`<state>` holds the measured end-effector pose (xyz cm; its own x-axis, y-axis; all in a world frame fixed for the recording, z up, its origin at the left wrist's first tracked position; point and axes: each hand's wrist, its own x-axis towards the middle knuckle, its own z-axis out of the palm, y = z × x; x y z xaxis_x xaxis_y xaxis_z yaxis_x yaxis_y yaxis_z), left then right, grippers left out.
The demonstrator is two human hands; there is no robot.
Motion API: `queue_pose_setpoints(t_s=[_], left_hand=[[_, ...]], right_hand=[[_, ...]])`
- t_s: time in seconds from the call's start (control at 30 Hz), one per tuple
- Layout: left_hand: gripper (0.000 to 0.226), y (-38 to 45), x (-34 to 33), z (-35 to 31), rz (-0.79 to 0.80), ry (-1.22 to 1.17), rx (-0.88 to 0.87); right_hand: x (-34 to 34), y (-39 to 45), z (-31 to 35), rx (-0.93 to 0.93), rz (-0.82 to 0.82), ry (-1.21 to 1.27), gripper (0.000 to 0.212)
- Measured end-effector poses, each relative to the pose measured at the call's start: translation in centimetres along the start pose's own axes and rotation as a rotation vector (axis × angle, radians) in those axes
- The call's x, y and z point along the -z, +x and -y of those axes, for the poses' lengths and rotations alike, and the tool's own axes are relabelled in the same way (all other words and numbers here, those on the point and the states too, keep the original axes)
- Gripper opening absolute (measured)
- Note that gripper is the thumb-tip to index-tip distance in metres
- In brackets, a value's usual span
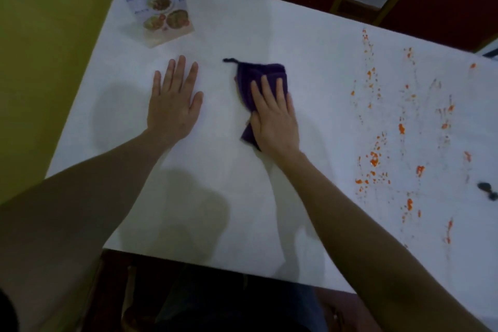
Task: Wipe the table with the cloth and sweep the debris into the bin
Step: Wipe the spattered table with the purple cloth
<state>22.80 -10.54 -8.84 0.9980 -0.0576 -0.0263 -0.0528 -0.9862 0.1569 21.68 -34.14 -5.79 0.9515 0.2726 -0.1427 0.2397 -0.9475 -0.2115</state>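
On the white table [242,21], the right hand [275,116] presses flat on the purple cloth [260,75] mid-table; the left hand [172,100] lies flat, fingers straight. Orange debris [374,159] speckles the right side; a menu [156,0] stands far left by a yellow wall [48,35].

Both arms are reaching forward; the left hand [172,105] is lying flat with fingers [180,69] spread, the right hand [275,118] is pressing palm-down.
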Motion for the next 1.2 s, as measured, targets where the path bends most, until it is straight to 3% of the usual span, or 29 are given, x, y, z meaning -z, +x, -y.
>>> queue_pose_setpoints(t_s=[0.17,0.3,0.43,0.57,0.67,0.8,1.03,1.2], left_hand=[[0.060,0.1,0.1,0.3,0.049,-0.022,0.000],[0.058,-0.6,0.4,0.0,0.075,0.035,-0.047],[0.058,-3.5,0.2,-1.5,0.092,0.015,-0.075],[0.058,-7.0,-0.1,-3.3,0.097,-0.027,-0.079],[0.058,-8.7,-0.2,-4.8,0.092,-0.042,-0.096],[0.060,-10.2,-0.3,-8.9,0.099,-0.055,-0.155],[0.062,-13.1,-2.0,-19.2,0.148,-0.094,-0.256],[0.062,-14.8,-3.2,-21.6,0.146,-0.014,-0.224]], right_hand=[[1.0,-3.3,-6.6,-0.225,-0.064,0.017,0.062],[-0.2,-11.3,-6.1,-0.246,-0.073,0.050,0.062],[-2.4,-17.5,0.2,-0.144,-0.032,0.048,0.064],[-3.9,-18.2,3.6,0.011,0.014,0.055,0.063],[-3.0,-16.2,1.5,0.015,0.018,0.043,0.062],[-1.3,-15.5,-3.9,-0.161,-0.059,0.075,0.061],[-0.3,-24.9,-14.1,-0.436,-0.138,0.128,0.059],[-1.3,-30.7,-12.1,-0.408,-0.113,0.128,0.064]])
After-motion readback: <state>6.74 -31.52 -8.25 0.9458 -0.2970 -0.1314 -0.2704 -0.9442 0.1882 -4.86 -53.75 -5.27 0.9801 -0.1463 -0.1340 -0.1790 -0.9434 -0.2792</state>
